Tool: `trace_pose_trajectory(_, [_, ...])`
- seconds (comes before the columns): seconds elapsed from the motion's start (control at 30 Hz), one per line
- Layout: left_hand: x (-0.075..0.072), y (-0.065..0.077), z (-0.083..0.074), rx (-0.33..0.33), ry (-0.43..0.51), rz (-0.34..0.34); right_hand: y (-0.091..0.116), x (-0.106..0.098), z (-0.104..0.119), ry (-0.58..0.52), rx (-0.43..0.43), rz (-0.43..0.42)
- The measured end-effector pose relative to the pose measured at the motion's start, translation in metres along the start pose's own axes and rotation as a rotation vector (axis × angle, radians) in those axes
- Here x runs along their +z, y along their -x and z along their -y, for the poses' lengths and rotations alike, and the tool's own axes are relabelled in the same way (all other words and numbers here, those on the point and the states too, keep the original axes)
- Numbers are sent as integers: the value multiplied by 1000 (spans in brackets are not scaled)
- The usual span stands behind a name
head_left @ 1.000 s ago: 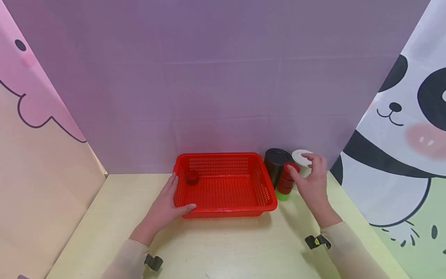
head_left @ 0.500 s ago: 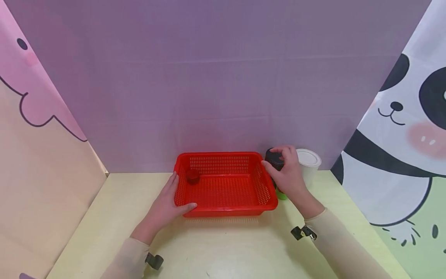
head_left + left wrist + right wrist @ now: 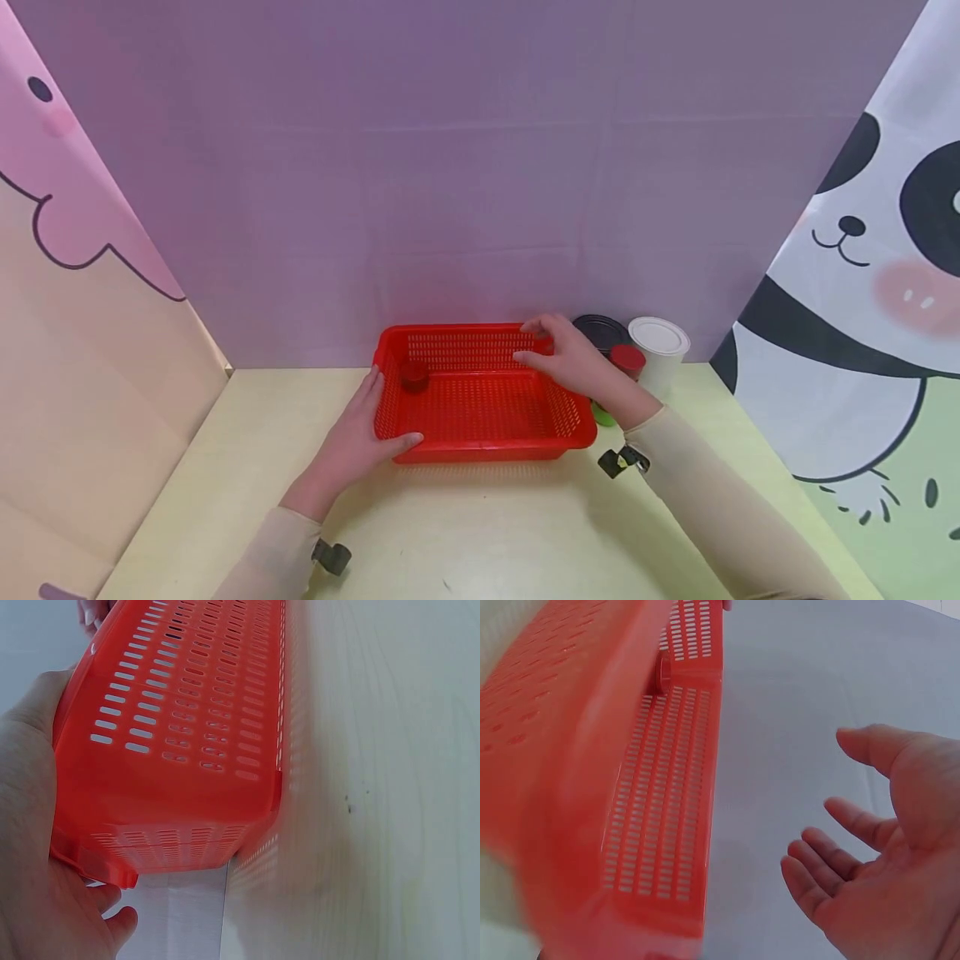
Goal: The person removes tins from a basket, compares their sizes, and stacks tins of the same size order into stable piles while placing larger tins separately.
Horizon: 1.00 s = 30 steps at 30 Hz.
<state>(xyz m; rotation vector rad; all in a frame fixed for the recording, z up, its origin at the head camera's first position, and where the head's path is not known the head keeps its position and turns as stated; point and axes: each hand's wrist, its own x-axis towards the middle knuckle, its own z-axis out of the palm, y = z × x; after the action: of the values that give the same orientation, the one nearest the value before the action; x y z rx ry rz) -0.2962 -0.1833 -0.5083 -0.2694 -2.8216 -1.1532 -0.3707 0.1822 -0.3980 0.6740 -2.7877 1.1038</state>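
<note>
A red plastic basket (image 3: 480, 451) with slotted walls stands against the purple backdrop. My left hand (image 3: 347, 442) grips its near left corner, thumb over the front rim and fingers along the left side. Above the basket's right part hovers my right hand (image 3: 568, 357), fingers loosely bent and nothing between them, as the right wrist view confirms. Inside, near the left wall, lies a small round red piece (image 3: 415, 377). Right of the basket, a stack of red round pieces (image 3: 627, 360) rises over a green base (image 3: 603, 415), partly covered by my right wrist.
Behind the stack are a black lidded can (image 3: 600, 332) and a white lidded can (image 3: 659, 354), close to the backdrop (image 3: 480, 167). The pale wooden table (image 3: 480, 533) stretches toward me. Printed panels, one with a panda (image 3: 847, 333), flank both sides.
My right hand has swept left, from beside the stack, past the black can, to over the basket. The stack shows again behind the wrist. The left hand keeps its place on the basket.
</note>
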Motion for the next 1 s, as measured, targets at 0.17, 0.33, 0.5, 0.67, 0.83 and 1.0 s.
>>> trace_pose_trajectory(0.17, [-1, 0, -1, -4, -3, 9, -21, 9, 7, -18, -31, 100])
trace_pose_trajectory(0.33, [0, 1, 0, -8, -1, 12, -41, 19, 10, -16, -73, 170])
trace_pose_trajectory(0.5, [0, 1, 1, -2, 2, 13, -57, 29, 15, -12, -102, 215])
trace_pose_trajectory(0.67, [1, 1, 1, 1, 1, 8, -77, 45, 13, -14, -150, 226])
trace_pose_trajectory(0.83, [1, 1, 1, -1, -1, 4, -93, 63, 10, -25, -165, 235])
trace_pose_trajectory(1.0, [1, 1, 1, 14, 15, 8, -105, 83, 5, -49, -158, 263])
